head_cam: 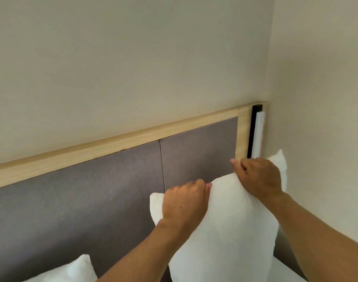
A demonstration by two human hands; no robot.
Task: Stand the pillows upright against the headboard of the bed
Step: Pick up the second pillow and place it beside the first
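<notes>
A white pillow (225, 231) stands upright against the grey padded headboard (92, 196), near its right end. My left hand (184, 202) grips the pillow's top edge toward its left corner. Closed over the same top edge further right is my right hand (259, 176), close to the pillow's upper right corner. A second white pillow (76, 269) shows only its corner at the bottom left, lower down against the headboard. The mattress is out of view.
A light wooden frame (117, 143) runs along the headboard's top and down its right side. A black slot with a white strip (257, 135) sits at the far right. The side wall (320, 119) meets the headboard wall just right of the pillow.
</notes>
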